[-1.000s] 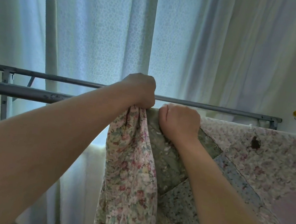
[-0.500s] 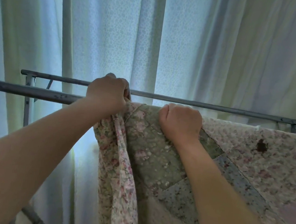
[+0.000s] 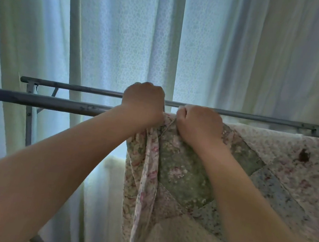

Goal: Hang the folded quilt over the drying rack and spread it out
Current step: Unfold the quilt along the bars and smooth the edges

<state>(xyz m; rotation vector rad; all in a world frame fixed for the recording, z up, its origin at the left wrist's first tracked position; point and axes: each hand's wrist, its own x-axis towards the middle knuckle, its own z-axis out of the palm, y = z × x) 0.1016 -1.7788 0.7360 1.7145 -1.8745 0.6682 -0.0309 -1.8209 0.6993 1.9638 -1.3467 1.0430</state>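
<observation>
Both fists clench the quilt (image 3: 187,182) top edge on the drying rack (image 3: 45,101): left hand (image 3: 144,101), right hand (image 3: 198,122) just beside. Bare rail runs leftward; quilt covers it rightward.

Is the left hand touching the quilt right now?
Touching. The head view shows the left hand gripping the quilt by its bunched edge, with fabric hanging straight down from under the fist.

Grey drying rack (image 3: 70,87): patchwork quilt (image 3: 279,161) draped over near rail (image 3: 39,101), right half apparently.
</observation>
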